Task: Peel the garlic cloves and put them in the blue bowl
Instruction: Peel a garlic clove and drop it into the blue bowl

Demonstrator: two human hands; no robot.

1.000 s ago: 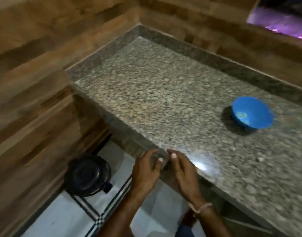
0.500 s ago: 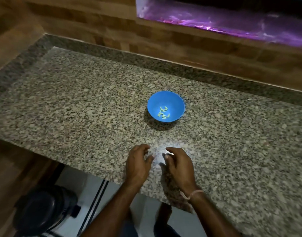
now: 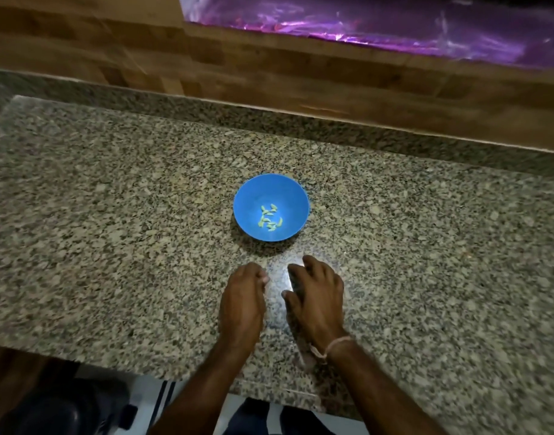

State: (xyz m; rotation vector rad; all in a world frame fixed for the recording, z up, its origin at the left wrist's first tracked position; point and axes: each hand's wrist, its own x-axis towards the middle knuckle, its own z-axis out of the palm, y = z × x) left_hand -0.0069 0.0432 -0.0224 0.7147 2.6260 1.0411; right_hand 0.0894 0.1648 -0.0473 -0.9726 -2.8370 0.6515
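Counter [image 3: 112, 215]: speckled granite, wooden wall behind
Left hand [image 3: 242, 302]: fingers curled in; pinching a clove or not, cannot tell
Right hand [image 3: 318, 296]: beside the left, fingers loosely bent, nothing seen in them
Blue bowl [image 3: 288, 196]: just beyond both hands, untouched
Progress: several garlic cloves [image 3: 269, 218] already in bowl; none unpeeled in sight, likely near done

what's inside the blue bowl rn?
A small cluster of pale, peeled garlic cloves lies at the bottom of the blue bowl; nothing else is visible inside. Nothing covers the bowl, but anything beneath the cloves is hidden.
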